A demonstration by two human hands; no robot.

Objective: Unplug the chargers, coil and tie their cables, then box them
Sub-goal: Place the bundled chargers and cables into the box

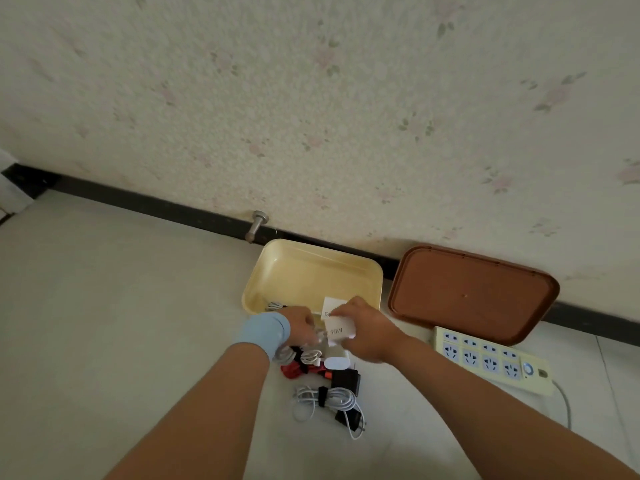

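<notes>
Cannot see much of the near wall of the yellow box [254,292], or most of the cable [274,305] inside it, behind the left hand [300,325] and its blue wristband [265,332]. Cannot read the print on the rear charger [333,304] beyond a few characters, covered, like one side of the front charger [341,331], by the gripping right hand [367,332]. Cannot tell whether the left fingertips pinch anything, nor fully trace the white coils [310,357] beneath them.
</notes>
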